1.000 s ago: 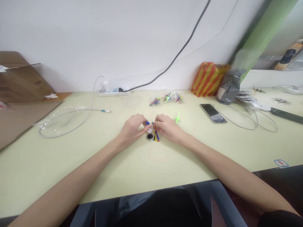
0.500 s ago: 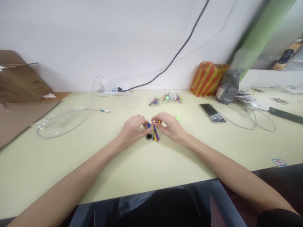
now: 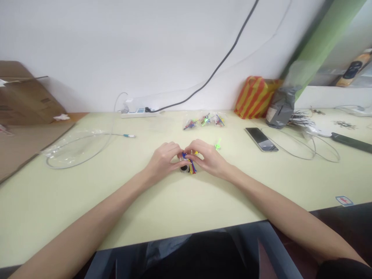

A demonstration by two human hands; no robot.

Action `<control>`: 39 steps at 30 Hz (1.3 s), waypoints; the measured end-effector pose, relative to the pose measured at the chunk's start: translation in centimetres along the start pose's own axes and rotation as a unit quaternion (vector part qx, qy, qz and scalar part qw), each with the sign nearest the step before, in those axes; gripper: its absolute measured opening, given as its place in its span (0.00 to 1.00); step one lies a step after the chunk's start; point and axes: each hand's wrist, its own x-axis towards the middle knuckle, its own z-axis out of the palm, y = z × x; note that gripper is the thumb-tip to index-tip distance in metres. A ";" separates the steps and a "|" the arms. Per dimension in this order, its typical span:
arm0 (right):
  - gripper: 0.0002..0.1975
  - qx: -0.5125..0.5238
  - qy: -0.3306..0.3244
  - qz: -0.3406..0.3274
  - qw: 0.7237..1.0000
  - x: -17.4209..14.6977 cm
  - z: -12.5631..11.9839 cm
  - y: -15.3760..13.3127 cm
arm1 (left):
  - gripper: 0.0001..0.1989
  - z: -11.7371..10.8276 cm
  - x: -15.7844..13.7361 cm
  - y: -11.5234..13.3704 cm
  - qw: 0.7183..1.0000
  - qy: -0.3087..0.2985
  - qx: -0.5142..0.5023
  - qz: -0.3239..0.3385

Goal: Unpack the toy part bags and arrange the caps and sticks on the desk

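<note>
A small blue plastic piece [image 3: 184, 155] is pinched between the fingertips of both hands, just above the table. My left hand [image 3: 165, 159] comes in from the left, thumb and fingers closed on the piece. My right hand [image 3: 207, 155] meets it from the other side, its fingertips also closed at the blue piece and partly hiding it. Under the fingertips lie a round black-centred part [image 3: 184, 168] and a small bunch of blue, red and yellow plastic sticks [image 3: 192, 167]. A yellow bit [image 3: 196, 153] shows by my right fingers. A bright green piece [image 3: 217, 145] lies beyond my right hand.
Clear bags of coloured parts [image 3: 205, 120] lie near the wall. A phone [image 3: 261, 139] is to the right, a striped bag [image 3: 251, 97] behind it. A power strip [image 3: 139, 113], a white cable [image 3: 87, 161] and a cardboard box [image 3: 29, 97] are on the left.
My hands have come closer together, and the right fingertips have moved left to the blue piece. My left thumb now reaches further right, over the top of the round part.
</note>
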 end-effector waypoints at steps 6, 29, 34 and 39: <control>0.07 -0.079 -0.028 0.025 0.996 0.6 -1.8 0.0 | 0.15 -0.3 0.1 0.3 0.999 -0.017 0.001 -0.035; 0.07 -0.150 -0.246 0.117 0.950 0.7 -3.2 0.9 | 0.16 0.2 -0.6 -0.1 0.992 -0.004 -0.036 -0.119; 0.07 -0.180 -0.220 0.114 0.952 0.7 -3.0 1.1 | 0.16 0.1 -0.6 0.0 0.991 -0.004 -0.039 -0.126; 0.07 -0.185 -0.204 0.120 0.954 0.6 -3.0 1.3 | 0.16 0.0 -0.6 0.1 0.991 -0.004 -0.040 -0.125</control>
